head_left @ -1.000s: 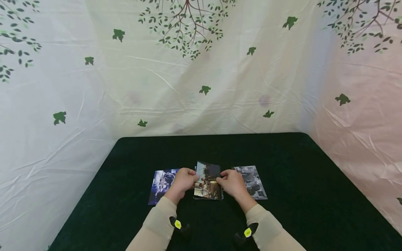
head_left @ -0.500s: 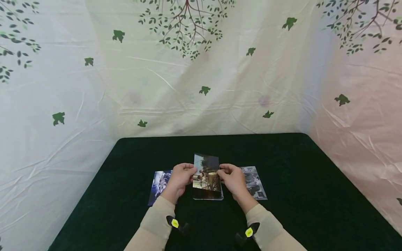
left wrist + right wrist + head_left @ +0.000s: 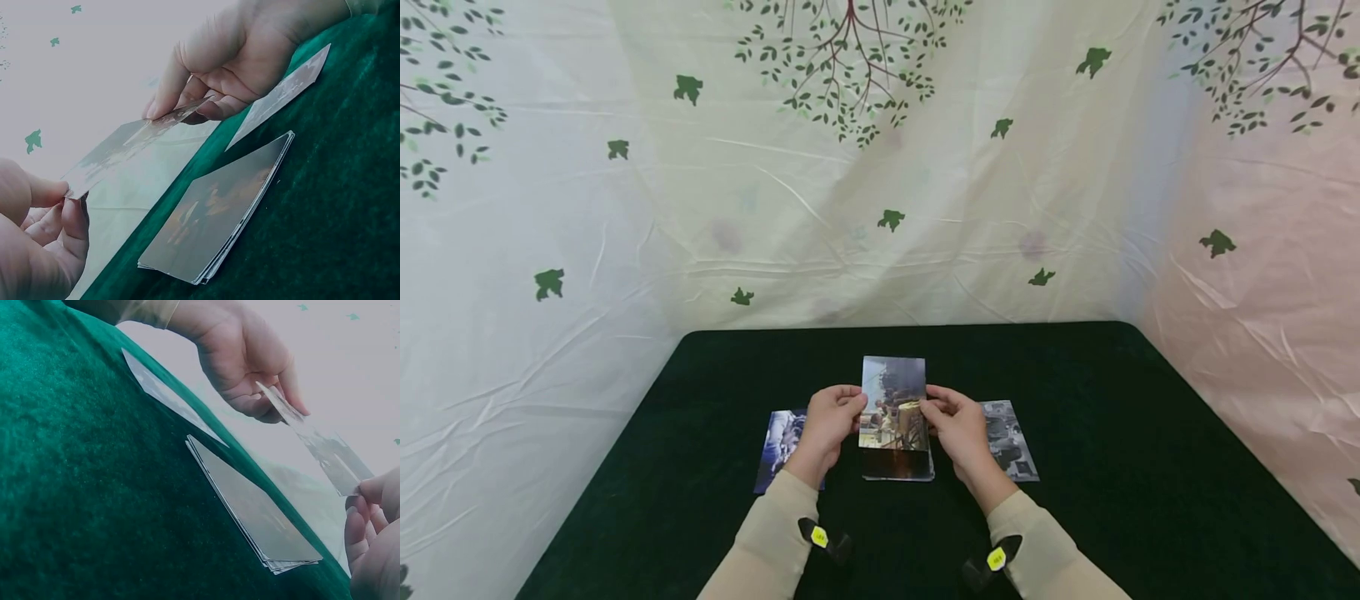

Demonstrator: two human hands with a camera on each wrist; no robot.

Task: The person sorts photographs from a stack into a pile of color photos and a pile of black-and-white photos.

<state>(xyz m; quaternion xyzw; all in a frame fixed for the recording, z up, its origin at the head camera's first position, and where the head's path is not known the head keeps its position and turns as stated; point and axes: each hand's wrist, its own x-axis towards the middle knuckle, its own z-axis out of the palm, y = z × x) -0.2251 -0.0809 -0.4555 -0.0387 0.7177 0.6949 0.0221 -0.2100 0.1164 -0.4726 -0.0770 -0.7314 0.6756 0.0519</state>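
Note:
Between both hands a glossy photo print (image 3: 892, 404) is held up, showing a pale sky and a drum-like shape. My left hand (image 3: 829, 427) pinches its left edge between thumb and fingers. On the opposite edge, my right hand (image 3: 958, 427) pinches it the same way. Both wrist views show the held photo (image 3: 134, 145) lifted clear above a stack of photos (image 3: 215, 209). That stack lies on the dark green cloth, its top print dark with a brownish-orange patch. In the head view the held photo covers most of the stack.
A blue-and-white photo (image 3: 777, 450) lies left of the stack, partly behind the left hand. To the right lies a black-and-white photo (image 3: 1011, 442). The green-covered table (image 3: 1075, 375) ends at a pale leaf-printed curtain (image 3: 955, 250) at the back and sides.
The photo has risen off the stack and moved away from the body, with both hands pinching it. More of the stack's dark top print now shows below it.

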